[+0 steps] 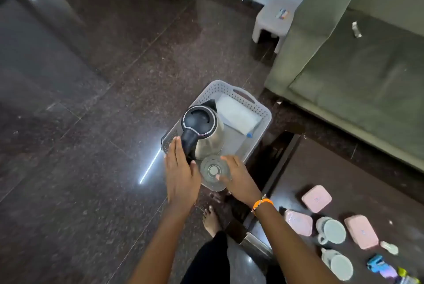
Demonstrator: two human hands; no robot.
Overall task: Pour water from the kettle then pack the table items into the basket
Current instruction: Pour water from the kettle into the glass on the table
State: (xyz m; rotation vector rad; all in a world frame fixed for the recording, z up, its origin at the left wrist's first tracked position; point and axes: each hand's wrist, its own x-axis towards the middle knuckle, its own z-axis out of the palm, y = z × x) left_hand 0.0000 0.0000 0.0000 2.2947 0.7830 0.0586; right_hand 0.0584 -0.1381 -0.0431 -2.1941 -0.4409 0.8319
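A grey perforated basket (263, 114) stands on the dark floor. Inside it a steel kettle (202, 123) with a black lid and handle stands upright, beside a clear glass (213, 170) at the near end. My left hand (181, 173) lies against the kettle's handle, with straight fingers on its left side and the thumb on its right. My right hand (238, 178) holds the glass at its rim, thumb on the near edge and fingers round the far side. A white folded packet (238, 116) lies in the basket's far end.
A dark low table (321, 169) at the right carries three pink boxes (316, 198), two pale mugs (331, 231) and small items (375, 263). A green sofa (355, 65) and a white stool (273, 22) stand behind. My bare foot (211, 219) is near the basket.
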